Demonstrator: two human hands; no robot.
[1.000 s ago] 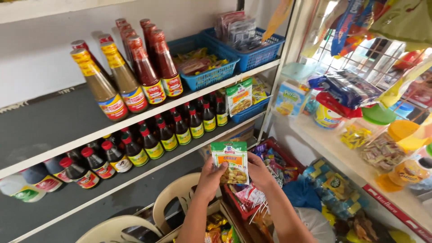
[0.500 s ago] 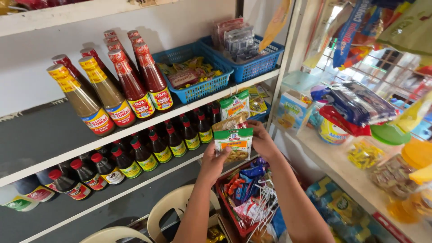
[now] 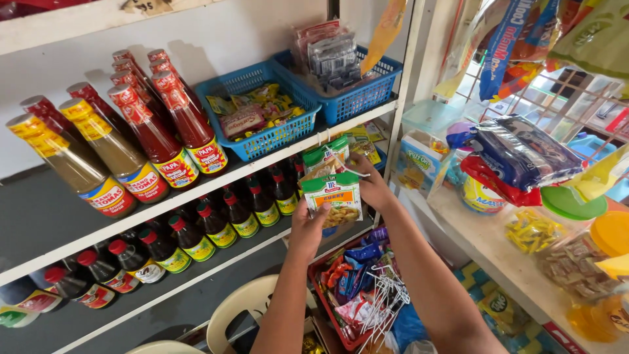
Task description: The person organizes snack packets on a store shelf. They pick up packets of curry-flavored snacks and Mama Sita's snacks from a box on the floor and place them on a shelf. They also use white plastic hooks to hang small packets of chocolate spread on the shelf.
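Both hands meet on one small seasoning packet [image 3: 334, 202], green and white with a picture of food on its front, and it stands upright in front of the middle shelf. The left hand [image 3: 308, 229] holds the packet from below and from its left edge, with the thumb on the front near the lower corner and the fingers closed behind. The right hand [image 3: 370, 187] takes the upper right corner, the fingers pinched there, and its forearm runs down to the lower right of the view. Just above the grip, more packets of the same kind [image 3: 327, 154] hang in a row from the edge of the white shelf [image 3: 196, 190]; the held packet touches or overlaps the lowest of them, and I cannot tell which. Above the grip and a little behind it, a blue basket [image 3: 259, 141] with small yellow and pink sachets stands on that shelf, and a second blue basket [image 3: 363, 92] with clear bags is to the right of it. To the left of the grip and higher, tall sauce bottles with red caps [image 3: 167, 131] stand in rows. Left of the grip at the same height, small dark bottles [image 3: 226, 219] fill the lower shelf. Directly under the hands, a red tray [image 3: 327, 308] holds mixed colourful packets and white plastic pieces. Right of the grip, a counter [image 3: 485, 249] carries jars and snack bags.
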